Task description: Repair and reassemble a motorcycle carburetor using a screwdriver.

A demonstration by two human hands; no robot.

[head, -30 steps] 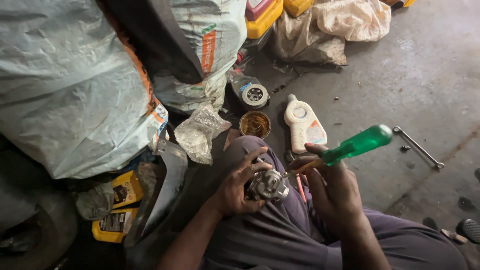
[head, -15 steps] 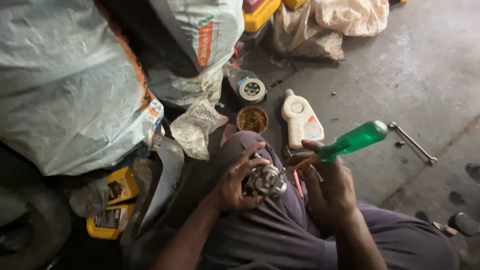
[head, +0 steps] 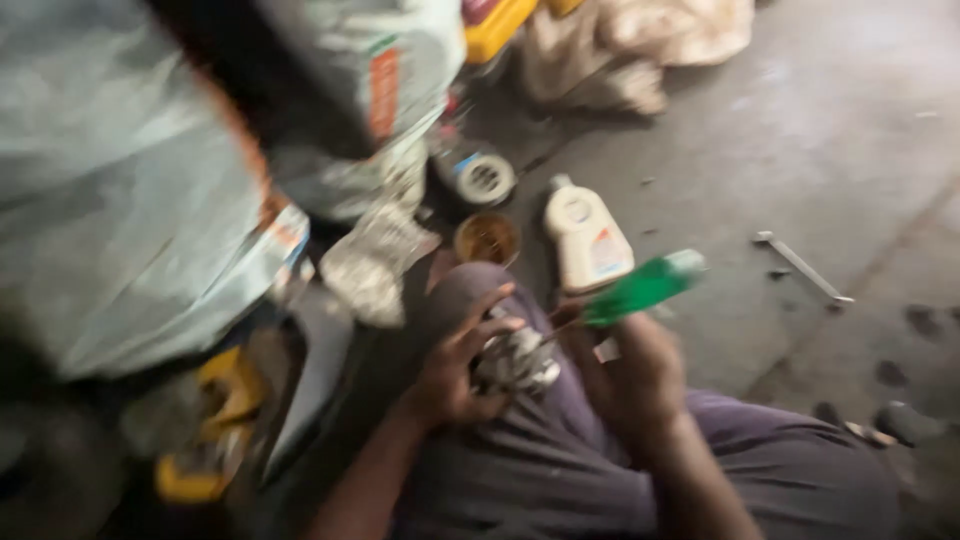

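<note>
A person is working a screwdriver into a small metal part held on the lap.

The left hand (head: 455,375) is curling around one lumpy, shiny metal part (head: 515,360) — fingers half closed on it; just right of it, the right hand (head: 635,375) is gripping one screwdriver (head: 640,288) with a smooth translucent green handle. Beyond both hands are lying one white plastic bottle (head: 587,240), one round tin (head: 488,238) and — farther right — one thin metal wrench (head: 803,268).

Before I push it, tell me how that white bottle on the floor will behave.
The white bottle lies on its side on the concrete floor, so it probably slides or pivots, not tips. It looks like plastic: likely light, not fragile. How full it is cannot be told.
</note>
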